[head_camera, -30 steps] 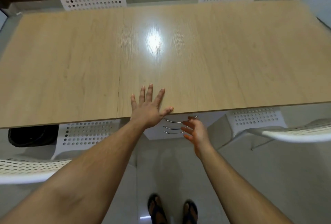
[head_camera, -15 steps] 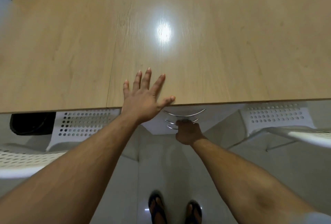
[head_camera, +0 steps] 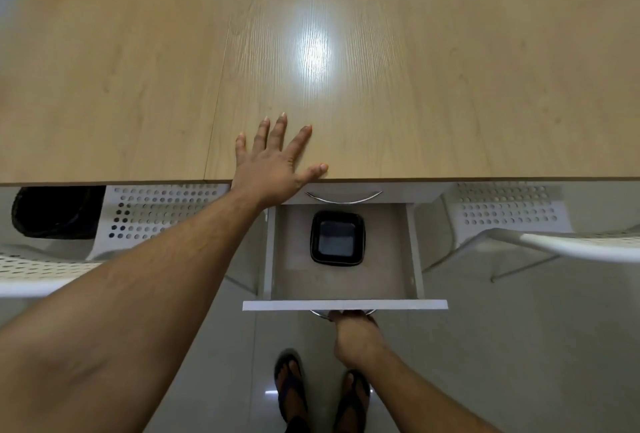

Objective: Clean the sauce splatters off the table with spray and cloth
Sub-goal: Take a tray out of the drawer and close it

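Observation:
The light wooden table (head_camera: 433, 69) fills the upper part of the head view; no sauce marks, spray or cloth show on it. My left hand (head_camera: 273, 162) lies flat on the table's near edge with its fingers spread. Below the table a white drawer (head_camera: 344, 304) stands pulled out. My right hand (head_camera: 353, 332) grips the drawer's metal handle (head_camera: 317, 314) from the front. Inside the drawer lies a black square dish (head_camera: 337, 238). A second drawer with a curved handle (head_camera: 343, 197) sits shut just under the tabletop.
White perforated chairs stand at the left (head_camera: 41, 266) and right (head_camera: 554, 242) near the table's front, with more chair backs at the far side. A black bag (head_camera: 52, 211) lies under the table at left. My sandalled feet (head_camera: 322, 394) stand on the pale tiled floor.
My right hand took hold of the lower drawer handle and pulled the drawer out toward me, uncovering the black dish. My left hand stayed flat on the table edge.

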